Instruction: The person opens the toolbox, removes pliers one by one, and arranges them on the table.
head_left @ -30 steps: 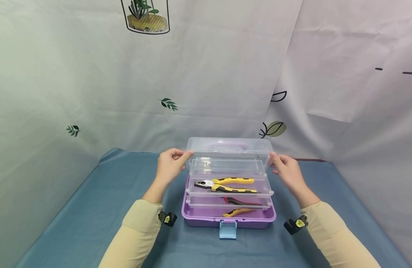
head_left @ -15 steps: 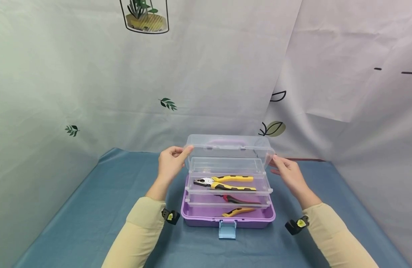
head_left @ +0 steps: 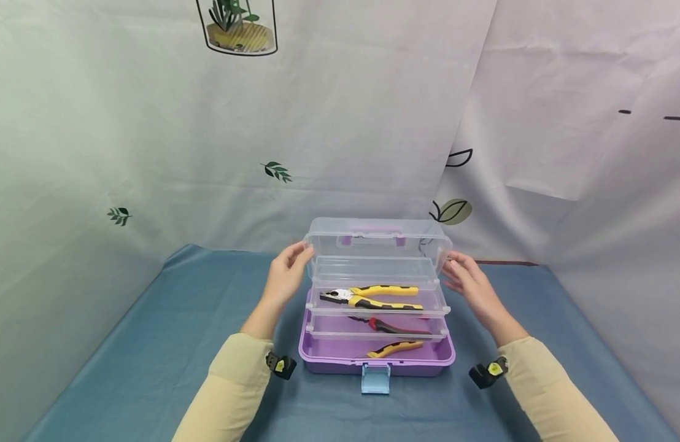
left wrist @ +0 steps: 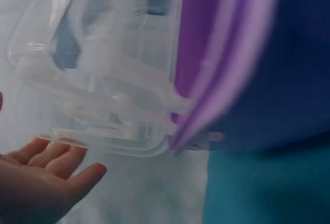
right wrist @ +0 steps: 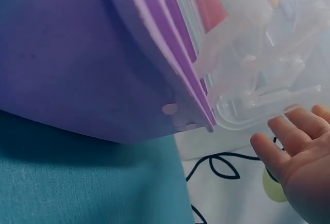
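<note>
1. A pale fabric backdrop (head_left: 367,123) printed with leaves hangs behind a table covered in blue cloth (head_left: 152,344)
2. A purple plastic toolbox (head_left: 340,369) sits on the cloth, between the person's hands, its clear plastic lid (head_left: 367,250) raised at the back
3. Clear plastic trays (head_left: 373,312) rise in steps from the box towards the lid
4. The left hand (head_left: 285,279), in a cream sleeve, has its fingers extended, fingertips at the lid's left end, gripping nothing
5. The right hand (head_left: 471,287) has loosely spread fingers near the lid's right end, gripping nothing; whether they touch it is unclear
6. Yellow-and-black-handled pliers (head_left: 359,301) lie in a middle tray
7. A red-and-black-handled tool (head_left: 397,329) lies lower, partly hidden
8. A yellow-and-black handle (head_left: 395,349) shows inside the base
9. A light-blue latch (head_left: 375,379) hangs down in front
</note>
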`<action>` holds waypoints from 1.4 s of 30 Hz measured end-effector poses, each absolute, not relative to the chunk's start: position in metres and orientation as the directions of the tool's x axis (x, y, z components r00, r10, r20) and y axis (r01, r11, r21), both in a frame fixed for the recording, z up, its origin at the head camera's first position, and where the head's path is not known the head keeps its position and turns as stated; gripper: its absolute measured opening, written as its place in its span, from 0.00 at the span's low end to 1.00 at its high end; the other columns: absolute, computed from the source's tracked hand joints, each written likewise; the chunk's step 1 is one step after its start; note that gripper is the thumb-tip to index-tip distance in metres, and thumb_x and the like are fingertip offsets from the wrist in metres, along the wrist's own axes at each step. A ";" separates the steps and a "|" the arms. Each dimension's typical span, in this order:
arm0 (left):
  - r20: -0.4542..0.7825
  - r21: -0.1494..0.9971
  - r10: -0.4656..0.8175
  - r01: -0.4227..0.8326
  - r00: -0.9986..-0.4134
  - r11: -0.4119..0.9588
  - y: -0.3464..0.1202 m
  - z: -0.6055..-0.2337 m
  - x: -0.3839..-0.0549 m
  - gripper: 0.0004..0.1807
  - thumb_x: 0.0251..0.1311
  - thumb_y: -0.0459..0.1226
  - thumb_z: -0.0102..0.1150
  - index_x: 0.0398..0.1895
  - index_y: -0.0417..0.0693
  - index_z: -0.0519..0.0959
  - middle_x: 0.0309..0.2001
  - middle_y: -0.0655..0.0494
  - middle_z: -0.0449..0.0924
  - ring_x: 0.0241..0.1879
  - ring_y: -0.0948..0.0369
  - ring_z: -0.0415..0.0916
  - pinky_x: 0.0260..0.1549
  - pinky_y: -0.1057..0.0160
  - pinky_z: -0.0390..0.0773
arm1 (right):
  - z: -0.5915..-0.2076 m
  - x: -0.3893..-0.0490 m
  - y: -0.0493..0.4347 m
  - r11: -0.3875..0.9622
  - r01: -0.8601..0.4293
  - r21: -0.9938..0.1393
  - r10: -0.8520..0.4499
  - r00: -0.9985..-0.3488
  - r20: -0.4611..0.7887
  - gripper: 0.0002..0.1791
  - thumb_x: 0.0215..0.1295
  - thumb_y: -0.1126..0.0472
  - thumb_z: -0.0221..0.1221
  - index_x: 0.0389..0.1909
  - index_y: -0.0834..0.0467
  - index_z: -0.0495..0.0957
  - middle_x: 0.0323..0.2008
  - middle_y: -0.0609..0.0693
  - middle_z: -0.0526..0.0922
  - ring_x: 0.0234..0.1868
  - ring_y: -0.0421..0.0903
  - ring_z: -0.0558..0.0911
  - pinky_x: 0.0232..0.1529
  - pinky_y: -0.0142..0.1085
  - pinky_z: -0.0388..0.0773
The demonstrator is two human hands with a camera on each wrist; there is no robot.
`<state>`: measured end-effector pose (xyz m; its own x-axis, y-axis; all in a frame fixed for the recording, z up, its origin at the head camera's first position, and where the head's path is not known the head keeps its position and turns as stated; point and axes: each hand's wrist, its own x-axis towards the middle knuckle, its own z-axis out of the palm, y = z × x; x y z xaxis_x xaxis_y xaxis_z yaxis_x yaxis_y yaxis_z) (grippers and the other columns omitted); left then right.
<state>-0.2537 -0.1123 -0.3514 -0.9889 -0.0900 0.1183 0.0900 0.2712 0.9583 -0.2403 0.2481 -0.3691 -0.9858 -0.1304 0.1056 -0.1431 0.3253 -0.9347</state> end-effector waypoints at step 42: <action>0.211 0.977 0.141 0.214 -0.967 0.008 -0.115 -0.392 -0.253 0.32 0.63 0.33 0.30 0.72 0.35 0.47 0.75 0.46 0.43 0.75 0.51 0.38 0.73 0.47 0.43 | -0.394 -0.241 0.240 0.186 -0.123 -0.975 -0.204 -0.975 0.084 0.36 0.74 0.41 0.29 0.75 0.54 0.33 0.74 0.61 0.40 0.73 0.62 0.45 0.69 0.61 0.49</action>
